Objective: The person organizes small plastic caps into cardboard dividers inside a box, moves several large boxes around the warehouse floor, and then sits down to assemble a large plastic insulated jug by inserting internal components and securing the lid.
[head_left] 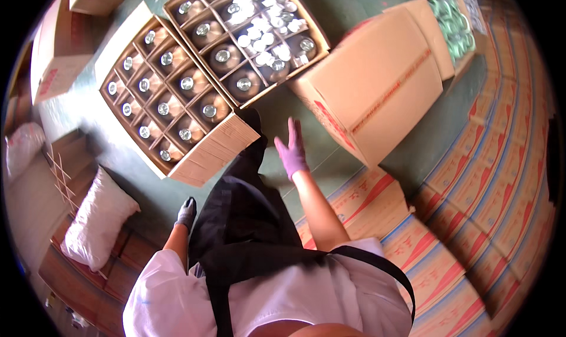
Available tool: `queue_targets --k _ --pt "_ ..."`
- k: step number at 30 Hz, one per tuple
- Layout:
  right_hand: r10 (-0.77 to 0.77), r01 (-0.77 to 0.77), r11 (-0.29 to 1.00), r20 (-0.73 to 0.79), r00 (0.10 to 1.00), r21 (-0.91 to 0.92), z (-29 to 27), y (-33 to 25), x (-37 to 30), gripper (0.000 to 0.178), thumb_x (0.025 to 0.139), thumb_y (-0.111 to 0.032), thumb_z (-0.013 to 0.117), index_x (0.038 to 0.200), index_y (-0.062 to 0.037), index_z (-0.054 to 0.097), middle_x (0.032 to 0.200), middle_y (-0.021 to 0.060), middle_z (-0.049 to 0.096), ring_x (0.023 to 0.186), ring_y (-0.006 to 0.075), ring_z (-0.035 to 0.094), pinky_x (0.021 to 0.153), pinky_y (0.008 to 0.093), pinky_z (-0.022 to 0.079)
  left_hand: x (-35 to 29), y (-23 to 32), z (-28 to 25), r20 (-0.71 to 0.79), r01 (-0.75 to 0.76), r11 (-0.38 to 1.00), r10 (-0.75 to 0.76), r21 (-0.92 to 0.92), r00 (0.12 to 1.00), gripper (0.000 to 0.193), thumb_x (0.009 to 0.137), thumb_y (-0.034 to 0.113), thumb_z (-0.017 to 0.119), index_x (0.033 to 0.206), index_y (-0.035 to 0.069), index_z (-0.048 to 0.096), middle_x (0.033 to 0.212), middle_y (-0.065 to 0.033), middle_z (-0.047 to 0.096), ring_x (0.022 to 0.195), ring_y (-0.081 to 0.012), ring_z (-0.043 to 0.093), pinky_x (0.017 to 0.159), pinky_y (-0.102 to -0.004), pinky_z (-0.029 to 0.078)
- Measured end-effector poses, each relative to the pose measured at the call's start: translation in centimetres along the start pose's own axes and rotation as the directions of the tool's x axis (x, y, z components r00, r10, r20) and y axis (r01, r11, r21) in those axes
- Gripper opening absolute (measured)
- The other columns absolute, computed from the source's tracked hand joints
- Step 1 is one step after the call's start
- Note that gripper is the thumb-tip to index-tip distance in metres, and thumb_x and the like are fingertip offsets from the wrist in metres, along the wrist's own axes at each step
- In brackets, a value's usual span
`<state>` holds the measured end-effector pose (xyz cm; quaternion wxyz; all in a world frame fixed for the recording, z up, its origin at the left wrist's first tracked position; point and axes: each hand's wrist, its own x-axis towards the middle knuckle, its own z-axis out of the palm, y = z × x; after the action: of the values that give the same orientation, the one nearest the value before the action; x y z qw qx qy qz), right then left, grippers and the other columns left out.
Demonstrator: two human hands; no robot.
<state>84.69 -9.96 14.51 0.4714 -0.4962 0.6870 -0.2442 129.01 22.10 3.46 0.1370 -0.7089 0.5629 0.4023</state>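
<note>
My right hand [293, 154], in a purple glove, is stretched forward over the floor with its fingers spread and nothing in it. It is between the divided carton with white caps [236, 104] and a large closed carton [377, 83], touching neither. Low at my left side hangs my left hand [186, 213] in a grey glove with dark fingertips; its fingers look extended and empty. Ahead on the left, a second divided carton [203, 154] holds several clear glass bottles [186, 83] upright in its cells. Loose white caps [259, 39] are heaped over part of the bottles in the first carton.
Flattened printed cartons [471, 219] lie in rows along the right. An open carton at the far right holds green round items [451, 27]. A stuffed white sack [100, 219] rests at left, and brown cartons [59, 60] stand at the far left.
</note>
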Motion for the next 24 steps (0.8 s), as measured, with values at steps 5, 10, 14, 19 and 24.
queue_targets --k 5,10,14,19,24 --pt "-0.231 0.219 0.92 0.0 0.973 -0.327 -1.7 -1.5 17.4 0.093 0.076 -0.025 0.074 0.15 -0.0177 0.018 0.153 0.0206 0.017 0.141 0.0365 0.019 0.114 0.0413 0.023 10.6 17.5 -5.6 -0.165 0.006 0.86 -0.104 -0.51 0.981 0.044 0.097 0.025 0.048 0.133 0.0 0.046 0.135 -0.0203 0.049 0.128 -0.0324 0.043 0.107 -0.0359 0.034" --pt "-0.194 0.392 0.533 0.343 0.919 -0.75 0.1 -7.1 31.4 0.108 0.064 -0.028 0.082 0.149 -0.0311 0.016 0.155 0.0141 0.006 0.136 0.0392 0.027 0.106 0.0473 0.036 22.4 33.9 -17.8 -0.501 -0.248 0.944 0.109 -0.219 0.859 0.071 0.078 0.029 0.07 0.14 0.007 0.04 0.139 -0.0199 0.043 0.127 -0.0361 0.042 0.106 -0.0452 0.032" --pt "-0.074 0.548 0.227 0.547 0.834 -0.805 3.5 -7.4 37.5 0.115 0.061 -0.028 0.085 0.146 -0.0463 0.01 0.157 0.0023 -0.002 0.134 0.0399 0.03 0.095 0.0578 0.043 32.2 42.1 -26.0 -0.61 -0.364 0.931 0.277 -0.019 0.742 0.085 0.067 0.028 0.077 0.142 0.02 0.038 0.139 -0.0202 0.041 0.126 -0.041 0.04 0.103 -0.0501 0.034" --pt "-0.262 0.531 0.376 0.463 0.847 -0.759 4.7 -3.3 39.3 0.068 0.073 -0.015 0.072 0.134 -0.025 0.044 0.141 0.0099 0.034 0.129 0.0413 0.033 0.102 0.0451 0.041 42.5 45.8 -28.3 -0.525 -0.199 0.964 0.264 0.178 0.809 0.073 0.079 0.017 0.063 0.144 0.027 0.032 0.133 -0.015 0.047 0.121 -0.0363 0.045 0.1 -0.0487 0.035" --pt "-0.466 0.725 0.329 0.564 0.682 -0.605 2.9 -1.9 38.5 0.054 0.067 -0.017 0.077 0.117 -0.0213 0.057 0.131 0.0073 0.046 0.126 0.0395 0.036 0.103 0.0472 0.038 43.4 44.8 -25.7 -0.636 -0.229 0.971 0.223 0.075 0.738 0.061 0.08 0.018 0.06 0.138 0.012 0.042 0.123 -0.0115 0.057 0.122 -0.0296 0.047 0.102 -0.0445 0.035"
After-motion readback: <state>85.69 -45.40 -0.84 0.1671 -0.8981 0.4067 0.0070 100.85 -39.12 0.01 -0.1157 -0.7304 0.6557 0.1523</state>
